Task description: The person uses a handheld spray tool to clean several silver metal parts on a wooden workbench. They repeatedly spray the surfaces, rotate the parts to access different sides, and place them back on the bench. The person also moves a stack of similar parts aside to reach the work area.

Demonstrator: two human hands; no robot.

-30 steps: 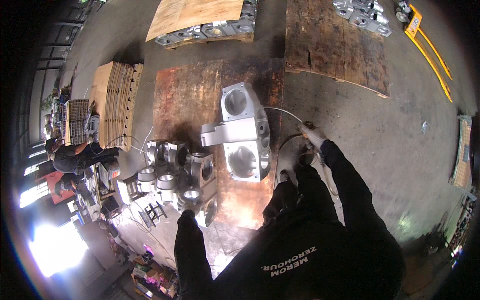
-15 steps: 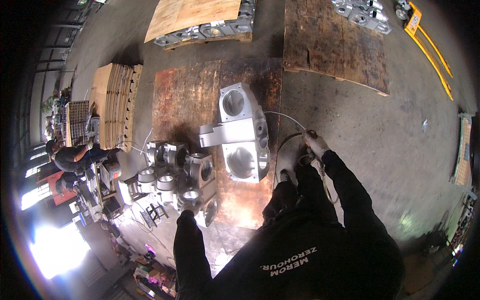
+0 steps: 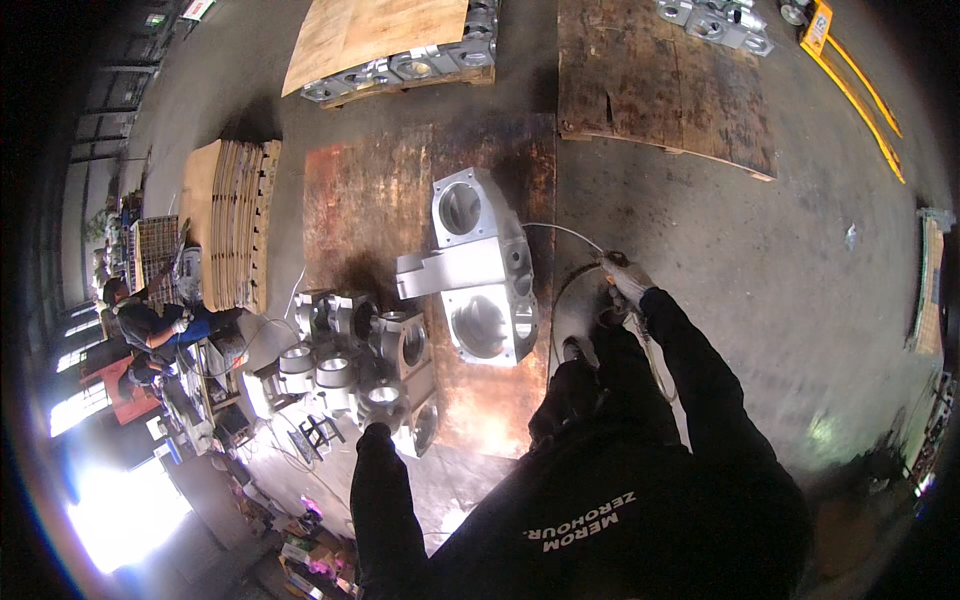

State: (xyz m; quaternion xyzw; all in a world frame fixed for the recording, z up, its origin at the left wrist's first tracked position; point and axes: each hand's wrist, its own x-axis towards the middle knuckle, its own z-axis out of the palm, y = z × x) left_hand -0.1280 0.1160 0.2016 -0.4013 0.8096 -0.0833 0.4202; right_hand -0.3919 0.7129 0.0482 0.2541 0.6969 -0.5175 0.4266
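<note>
My right hand (image 3: 625,279), in a pale glove, is closed round a hose-fed tool with a long thin tube (image 3: 565,230). The tube bends left and its end meets the right side of a big silver metal casting (image 3: 478,262), which has round bores and an arm sticking out to the left. A looped hose (image 3: 655,368) hangs below that hand. At the end of the black left sleeve, my left hand (image 3: 381,411) is by the nearest of several smaller grey castings (image 3: 337,368); its fingers cannot be made out.
Under the large casting lies a stained wooden board (image 3: 370,190). Farther off are a covered pallet of castings (image 3: 400,70), another wooden platform (image 3: 660,90) and a yellow pallet jack (image 3: 850,85). Stacked boards (image 3: 235,225) stand left, near a co-worker (image 3: 150,318).
My right hand has shifted slightly up and left with the tool; the tube still reaches the large casting. The co-worker has moved a little. My left arm stays by the smaller castings.
</note>
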